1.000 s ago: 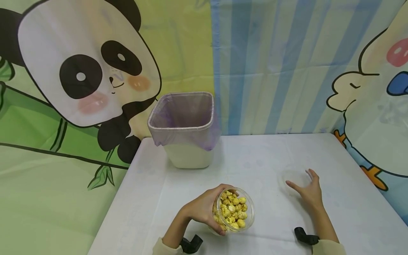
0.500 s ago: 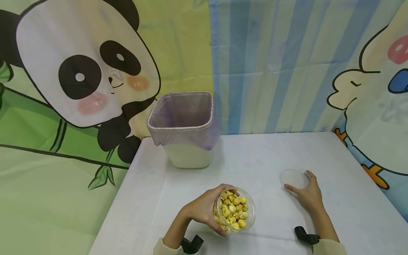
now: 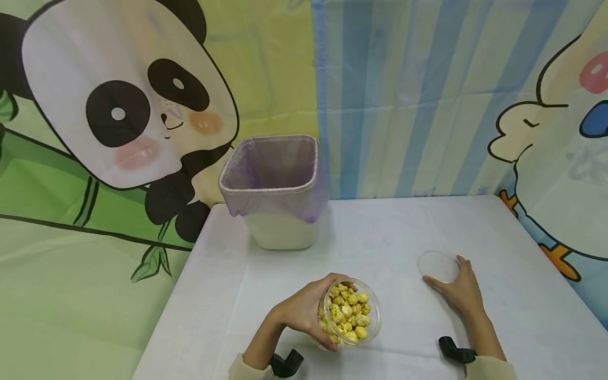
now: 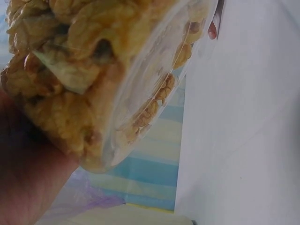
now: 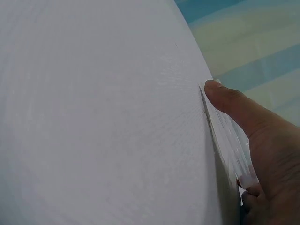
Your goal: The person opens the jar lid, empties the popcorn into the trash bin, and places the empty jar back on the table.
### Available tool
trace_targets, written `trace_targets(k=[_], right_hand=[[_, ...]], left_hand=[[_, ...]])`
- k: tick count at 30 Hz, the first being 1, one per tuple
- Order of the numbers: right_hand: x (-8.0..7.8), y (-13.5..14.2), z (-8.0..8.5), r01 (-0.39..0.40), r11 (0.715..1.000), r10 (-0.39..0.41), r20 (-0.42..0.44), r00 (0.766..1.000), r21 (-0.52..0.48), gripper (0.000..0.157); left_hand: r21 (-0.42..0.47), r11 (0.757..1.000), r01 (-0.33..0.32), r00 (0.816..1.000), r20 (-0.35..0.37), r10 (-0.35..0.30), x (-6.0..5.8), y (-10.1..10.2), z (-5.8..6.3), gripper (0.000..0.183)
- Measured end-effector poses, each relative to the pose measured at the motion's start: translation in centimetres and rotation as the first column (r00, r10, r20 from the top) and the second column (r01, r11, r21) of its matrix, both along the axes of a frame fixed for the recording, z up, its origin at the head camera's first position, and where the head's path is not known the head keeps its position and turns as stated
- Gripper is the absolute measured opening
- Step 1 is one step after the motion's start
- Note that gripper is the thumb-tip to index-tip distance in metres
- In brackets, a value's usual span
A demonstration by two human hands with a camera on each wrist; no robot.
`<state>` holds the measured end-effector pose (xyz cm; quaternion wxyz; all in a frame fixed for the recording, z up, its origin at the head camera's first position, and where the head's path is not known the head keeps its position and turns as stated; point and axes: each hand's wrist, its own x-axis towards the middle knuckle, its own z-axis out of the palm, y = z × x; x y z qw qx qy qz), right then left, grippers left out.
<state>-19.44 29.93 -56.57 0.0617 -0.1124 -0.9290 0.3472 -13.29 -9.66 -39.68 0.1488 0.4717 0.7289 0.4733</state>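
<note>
A clear plastic jar (image 3: 373, 318) is gripped by my left hand (image 3: 306, 306), its fingers and thumb curled round the side. Yellow popcorn (image 3: 349, 312) shows through its uncovered mouth, which faces the head camera. Up close in the left wrist view, the popcorn (image 4: 70, 70) presses against the clear wall beside the jar's base (image 4: 150, 89). Farther right, my right hand (image 3: 458, 287) pinches a round clear lid (image 3: 438, 266) at its edge, low over the white table. The right wrist view shows the thumb (image 5: 225, 96) on the lid's rim (image 5: 229, 136); most of the other fingers are hidden.
A pale bin (image 3: 280, 229) with a purple liner (image 3: 304, 203) stands at the back left of the white table (image 3: 380, 232). Behind it hang a panda-print cloth (image 3: 119, 158) and a striped cloth (image 3: 408, 105). Each wrist wears a black camera mount (image 3: 456, 351).
The right fingers and thumb have drawn in slightly to the lid's edge. The lid's outline, faint earlier, shows more clearly. My left hand and the jar have stayed almost still.
</note>
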Motion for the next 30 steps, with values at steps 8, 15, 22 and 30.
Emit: trace_targets(k=[8, 15, 22, 30], right_hand=[[0.3, -0.1, 0.4, -0.022, 0.999, 0.023, -0.022, 1.0, 0.047, 0.119], [0.2, 0.0, 0.1, -0.036, 0.997, 0.04, -0.056, 0.998, 0.076, 0.118], [0.2, -0.1, -0.1, -0.041, 0.996, 0.048, -0.082, 0.995, 0.083, 0.118], [0.2, -0.1, -0.2, -0.059, 0.996, 0.063, -0.074, 0.995, 0.066, 0.122]], left_hand=[[-0.003, 1.0, -0.003, 1.0, 0.009, 0.003, 0.0, 0.0, -0.2, 0.098], [0.002, 1.0, -0.002, 1.0, 0.03, 0.002, 0.0, 0.0, 0.0, 0.098], [0.006, 1.0, -0.01, 1.0, 0.022, 0.01, 0.3, -0.3, 0.2, 0.098], [0.016, 0.999, -0.032, 0.999, -0.012, 0.032, -0.4, -0.9, -2.3, 0.105]])
